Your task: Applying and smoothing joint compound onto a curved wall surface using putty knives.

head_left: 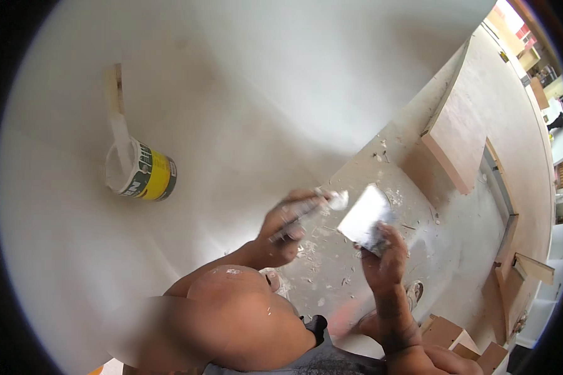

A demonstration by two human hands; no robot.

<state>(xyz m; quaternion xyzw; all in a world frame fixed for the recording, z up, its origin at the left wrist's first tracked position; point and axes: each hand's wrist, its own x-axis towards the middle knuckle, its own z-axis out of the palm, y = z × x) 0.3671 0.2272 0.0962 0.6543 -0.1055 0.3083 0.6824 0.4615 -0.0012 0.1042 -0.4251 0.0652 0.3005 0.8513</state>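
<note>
My left hand (pixel 280 228), smeared by motion, is closed around a thin putty knife (pixel 303 209). A lump of white paste (pixel 339 200) sits at the knife's tip. To its right, my right hand (pixel 385 256) grips a wide filling knife (pixel 364 215), its broad pale blade pointing up and left toward the paste. The two tools are close together but look apart. Off to the left, a tub (pixel 153 175) with a yellow and dark green label lies tilted on the whitish surface (pixel 231 112), and a flat wooden stick (pixel 120 119) sticks out of it.
The dusty floor (pixel 331 250) below my hands is strewn with scraps and crumbs. Pale wooden panels (pixel 456 137) stand at the right, with a framed opening beside them. Wooden offcuts (pixel 447 331) lie at the lower right. My bent knee (pixel 231 287) is close below my left hand.
</note>
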